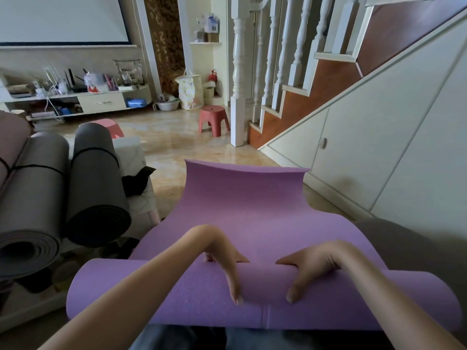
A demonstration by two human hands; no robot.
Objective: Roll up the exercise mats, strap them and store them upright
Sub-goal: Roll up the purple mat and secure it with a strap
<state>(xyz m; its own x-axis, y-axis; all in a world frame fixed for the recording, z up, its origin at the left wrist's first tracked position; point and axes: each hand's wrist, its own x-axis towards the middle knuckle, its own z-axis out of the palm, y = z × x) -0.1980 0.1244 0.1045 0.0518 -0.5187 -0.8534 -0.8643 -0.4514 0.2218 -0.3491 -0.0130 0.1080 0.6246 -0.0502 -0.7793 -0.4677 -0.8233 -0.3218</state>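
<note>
A glossy beige marble-patterned tile floor [171, 137] reflects daylight. On it, just left of the white turned newel post [238, 72] of a staircase with reddish-brown wooden treads [326, 79], stands a small red plastic stool [213, 120]. Farther left of the post, against the far wall, runs a low cream media cabinet [101, 102] under a white projection screen [63, 18]. Right of the post, cream panelled doors [379, 147] fill the wall below the stairs.

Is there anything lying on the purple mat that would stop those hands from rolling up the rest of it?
Nothing visible does. Both hands grip the roll, and the flat stretch ahead is bare up to its curled far edge.
</note>
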